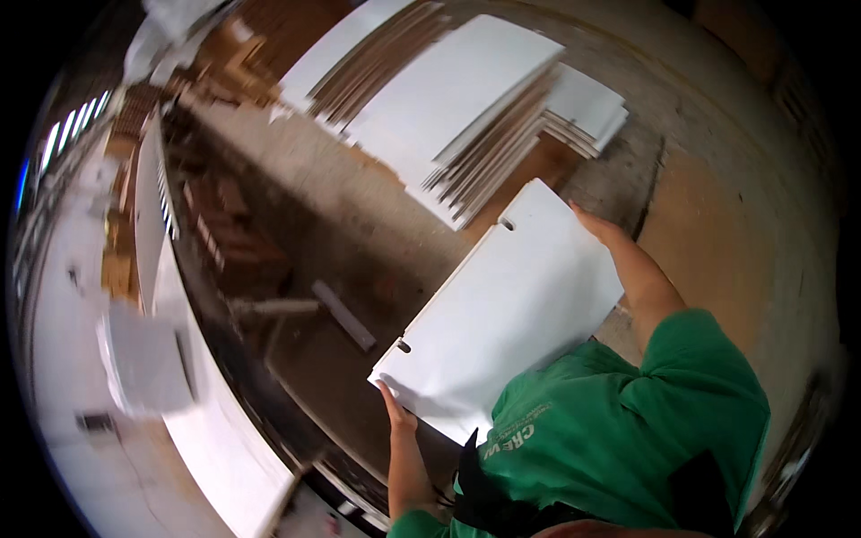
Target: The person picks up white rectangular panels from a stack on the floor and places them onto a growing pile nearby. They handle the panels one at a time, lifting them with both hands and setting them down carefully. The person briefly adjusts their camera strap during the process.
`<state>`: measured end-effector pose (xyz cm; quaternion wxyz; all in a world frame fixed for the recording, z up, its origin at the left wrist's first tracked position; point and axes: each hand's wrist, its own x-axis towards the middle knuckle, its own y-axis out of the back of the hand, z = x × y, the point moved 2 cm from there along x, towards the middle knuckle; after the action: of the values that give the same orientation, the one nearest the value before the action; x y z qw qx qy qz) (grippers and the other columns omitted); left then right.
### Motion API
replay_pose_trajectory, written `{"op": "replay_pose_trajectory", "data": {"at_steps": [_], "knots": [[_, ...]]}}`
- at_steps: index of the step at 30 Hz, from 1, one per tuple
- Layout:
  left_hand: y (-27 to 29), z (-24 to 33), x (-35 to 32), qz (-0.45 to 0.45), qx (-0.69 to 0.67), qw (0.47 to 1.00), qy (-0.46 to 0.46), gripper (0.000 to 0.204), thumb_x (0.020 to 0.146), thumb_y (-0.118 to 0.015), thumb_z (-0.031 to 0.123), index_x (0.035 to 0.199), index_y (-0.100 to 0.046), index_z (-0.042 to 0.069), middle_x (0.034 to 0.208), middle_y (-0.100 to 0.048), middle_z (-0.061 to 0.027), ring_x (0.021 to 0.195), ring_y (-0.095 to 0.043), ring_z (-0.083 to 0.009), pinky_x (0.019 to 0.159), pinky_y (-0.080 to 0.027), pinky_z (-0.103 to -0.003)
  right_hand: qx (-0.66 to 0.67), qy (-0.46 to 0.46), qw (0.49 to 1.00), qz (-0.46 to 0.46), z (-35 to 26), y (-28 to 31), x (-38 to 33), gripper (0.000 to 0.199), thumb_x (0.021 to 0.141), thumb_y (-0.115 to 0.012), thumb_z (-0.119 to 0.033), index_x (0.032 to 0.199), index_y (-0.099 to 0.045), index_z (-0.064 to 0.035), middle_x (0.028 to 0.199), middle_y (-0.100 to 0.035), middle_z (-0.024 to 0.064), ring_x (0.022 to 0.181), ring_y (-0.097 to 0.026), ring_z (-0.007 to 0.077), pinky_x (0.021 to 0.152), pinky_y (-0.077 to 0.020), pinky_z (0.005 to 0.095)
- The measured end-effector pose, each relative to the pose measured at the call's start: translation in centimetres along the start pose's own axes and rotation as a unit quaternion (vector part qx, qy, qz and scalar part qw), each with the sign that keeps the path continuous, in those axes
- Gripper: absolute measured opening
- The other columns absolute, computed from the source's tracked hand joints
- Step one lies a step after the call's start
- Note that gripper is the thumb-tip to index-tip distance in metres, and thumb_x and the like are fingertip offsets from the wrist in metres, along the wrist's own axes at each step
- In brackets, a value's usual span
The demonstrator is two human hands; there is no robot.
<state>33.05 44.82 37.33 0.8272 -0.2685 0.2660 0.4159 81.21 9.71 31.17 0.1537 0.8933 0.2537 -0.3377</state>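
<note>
Head view, looking down: a person in a green shirt holds a flat white panel against the chest. The left hand grips its near corner, the right hand its far edge, fingers wrapped behind it. Beyond the panel lie stacks of white boards on the floor.

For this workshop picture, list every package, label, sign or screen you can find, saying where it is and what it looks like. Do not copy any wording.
Printed marking: on the green shirt at the lower middle, small pale lettering in a slanted patch.
No packages, signs or screens can be made out; the white panel held by the left hand and right hand is plain and unmarked.
</note>
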Motion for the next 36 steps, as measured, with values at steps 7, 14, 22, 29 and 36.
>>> {"op": "replay_pose_trajectory", "data": {"at_steps": [7,14,22,29,36], "knots": [[-9.7,8.6,7.8,-0.067,0.09,0.994,-0.02,0.083,0.083,-0.044,0.063,0.14,-0.022,0.007,0.142,-0.027,-0.0069,0.13,-0.026,-0.0258,0.106,-0.02,-0.037,-0.048,-0.044,0.981,0.181,2.5,5.0,0.8,0.071,0.089,-0.013,-0.059,0.139,-0.026,-0.0106,0.14,-0.03,0.0173,0.129,-0.03,0.0302,0.106,-0.0229,0.0393],[-21.6,15.1,10.9,-0.062,0.24,0.967,-0.062,0.074,0.088,-0.042,0.055,0.134,-0.029,-0.001,0.132,-0.039,-0.0089,0.119,-0.039,-0.0213,0.101,-0.029,-0.034,0.029,-0.075,0.936,0.343,12.4,9.9,-2.4,0.064,0.092,-0.016,-0.053,0.137,-0.031,-0.0099,0.132,-0.043,0.0184,0.124,-0.037,0.0294,0.105,-0.0244,0.036],[-36.2,17.2,14.3,-0.239,0.365,0.894,-0.099,0.077,0.087,-0.046,0.054,0.133,-0.03,-0.006,0.127,-0.043,-0.0142,0.115,-0.042,-0.0214,0.099,-0.031,-0.032,0.293,-0.031,0.803,0.517,24.6,12.9,-14.2,0.06,0.094,-0.019,-0.048,0.136,-0.032,-0.006,0.134,-0.039,0.0108,0.126,-0.032,0.024,0.104,-0.0242,0.0335],[-48.0,15.8,9.3,-0.301,0.446,0.829,-0.153,0.078,0.086,-0.048,0.054,0.134,-0.029,-0.005,0.129,-0.04,-0.0201,0.117,-0.039,-0.0273,0.1,-0.029,-0.034,0.412,0.025,0.689,0.596,22.5,12.2,-21.5,0.055,0.095,-0.019,-0.043,0.13,-0.038,-0.0043,0.127,-0.045,0.0102,0.119,-0.04,0.0218,0.1,-0.031,0.0346],[-61.3,11.8,8.1,-0.384,0.46,0.771,-0.215,0.077,0.085,-0.049,0.056,0.128,-0.035,-0.006,0.119,-0.047,-0.0202,0.107,-0.045,-0.0267,0.094,-0.033,-0.034,0.37,0.042,0.661,0.651,22.7,24.6,-17.6,0.047,0.093,-0.027,-0.034,0.122,-0.046,-0.0022,0.116,-0.053,0.012,0.107,-0.049,0.0242,0.095,-0.0362,0.0365]]}}
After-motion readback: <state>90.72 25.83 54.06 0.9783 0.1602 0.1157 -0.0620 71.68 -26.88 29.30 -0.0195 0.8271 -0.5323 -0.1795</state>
